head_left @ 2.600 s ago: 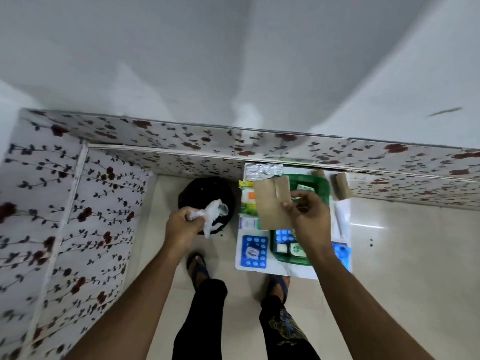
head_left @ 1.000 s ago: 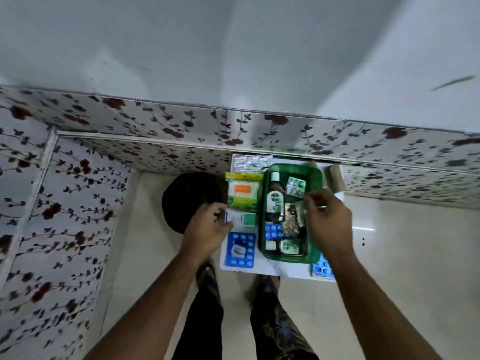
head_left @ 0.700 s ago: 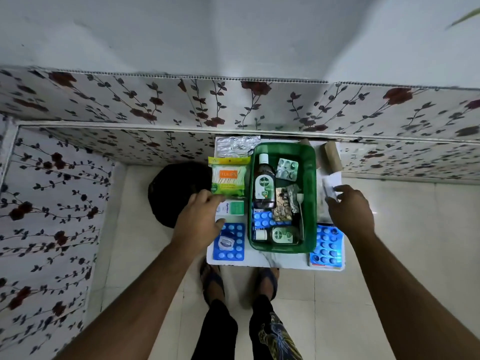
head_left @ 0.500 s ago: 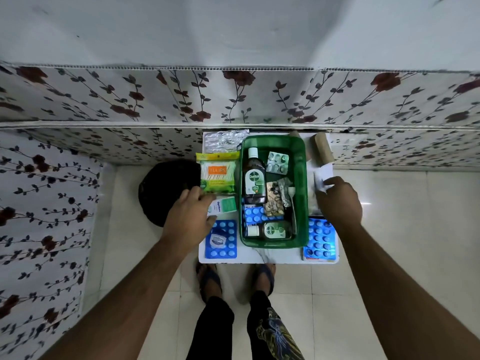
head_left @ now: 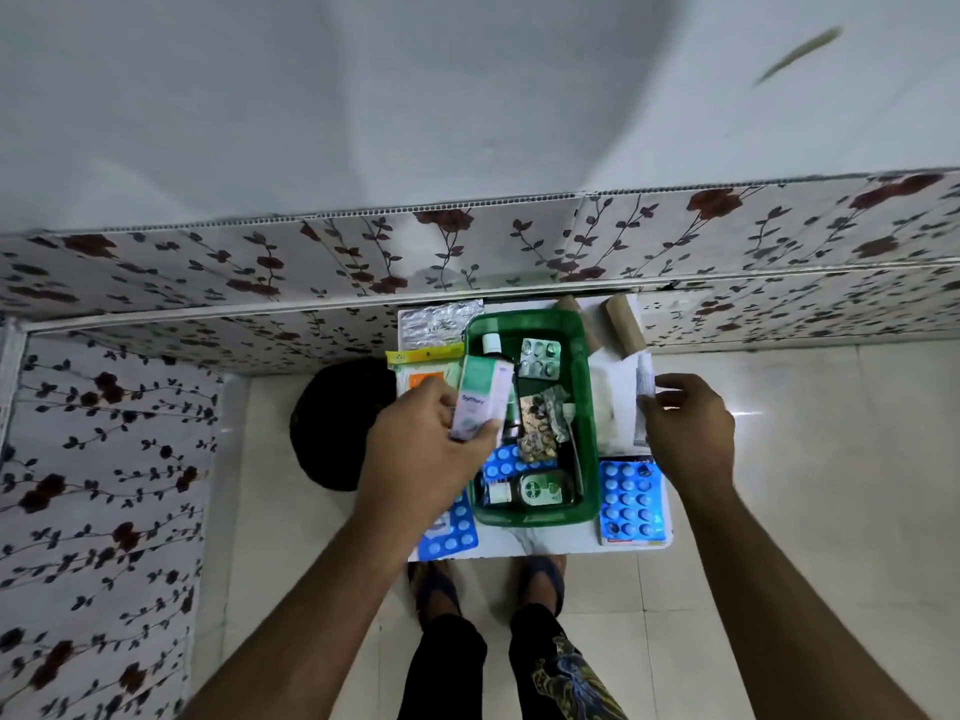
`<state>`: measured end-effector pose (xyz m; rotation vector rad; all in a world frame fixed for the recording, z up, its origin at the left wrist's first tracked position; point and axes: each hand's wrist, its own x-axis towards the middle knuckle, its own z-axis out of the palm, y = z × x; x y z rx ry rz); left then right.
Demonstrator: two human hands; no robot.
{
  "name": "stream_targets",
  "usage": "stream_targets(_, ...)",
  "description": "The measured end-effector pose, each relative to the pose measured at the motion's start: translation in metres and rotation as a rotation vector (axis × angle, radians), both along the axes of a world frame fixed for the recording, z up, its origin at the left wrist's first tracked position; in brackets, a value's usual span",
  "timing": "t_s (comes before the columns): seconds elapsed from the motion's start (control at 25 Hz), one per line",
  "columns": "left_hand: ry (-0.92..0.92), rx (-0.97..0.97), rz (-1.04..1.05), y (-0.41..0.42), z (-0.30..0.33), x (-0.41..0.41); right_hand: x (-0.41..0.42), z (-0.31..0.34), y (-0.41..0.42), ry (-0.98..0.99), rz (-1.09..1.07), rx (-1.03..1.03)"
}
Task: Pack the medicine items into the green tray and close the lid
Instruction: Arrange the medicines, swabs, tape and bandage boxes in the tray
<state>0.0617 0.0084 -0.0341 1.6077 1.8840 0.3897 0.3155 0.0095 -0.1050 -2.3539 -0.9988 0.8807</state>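
Observation:
The green tray (head_left: 586, 418) stands on a small white table (head_left: 524, 549). It holds a Dettol bottle (head_left: 535, 492) lying at the near end, an upright bottle (head_left: 492, 344), a silver blister strip (head_left: 540, 359), blue pill strips and small packets. My left hand (head_left: 421, 454) is shut on a white and green medicine box (head_left: 480, 396), held above the tray's left edge. My right hand (head_left: 685, 426) pinches a thin white tube (head_left: 644, 379) at the table's right side.
A blue pill blister sheet (head_left: 631, 500) lies right of the tray, another (head_left: 452, 532) left of it. A yellow-green packet (head_left: 423, 363), a foil strip (head_left: 436, 319) and brown rolls (head_left: 623, 324) lie at the back. A black bin (head_left: 337, 423) stands left. Floral panels enclose the space.
My left hand has lifted the white and green box off the table and carried it toward the tray. My right hand has closed on the white tube at the right.

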Motion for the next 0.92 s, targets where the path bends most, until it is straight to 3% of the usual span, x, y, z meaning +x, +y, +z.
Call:
stream_targets(0.16,0.050,-0.162,-0.004,0.050,-0.037,0.067,0.011,0.007,0.002,0.070,-0.054,0.070)
stream_targets(0.32,-0.035,-0.240,0.037,0.062,-0.070,0.095,0.023,0.004,0.006,0.110,-0.056,0.086)
stream_targets(0.44,-0.142,-0.267,0.019,0.058,-0.078,0.095,0.023,0.002,0.007,0.128,-0.043,0.079)
stream_targets(0.92,-0.176,-0.331,0.027,0.064,-0.062,0.076,-0.025,0.028,0.021,0.205,0.013,0.099)
